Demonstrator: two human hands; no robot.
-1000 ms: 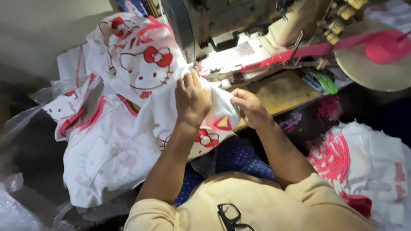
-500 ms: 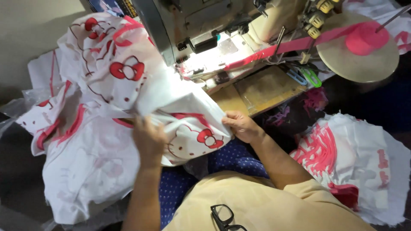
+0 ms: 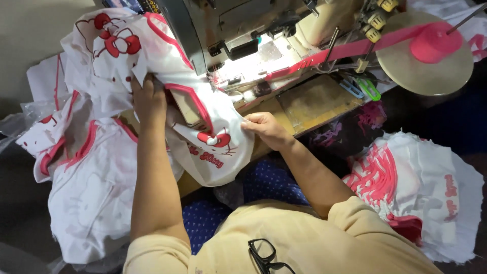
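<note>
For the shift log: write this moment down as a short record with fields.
Setting: sewing machine on a wooden table
Left hand: grips the white cloth with pink trim beside the machine
Right hand: pinches that cloth's right edge
Pink tape: runs from a round disc toward the needle area
Left pile: more white and pink pieces
Right pile: same kind, lower down
Glasses: hang at the shirt collar

My wooden surface (image 3: 314,101) sits under a bright lamp glow at the grey sewing machine (image 3: 203,25). A pale wall (image 3: 35,35) stands at my left. The floor (image 3: 456,122) to my right lies dark, in shadow.
</note>
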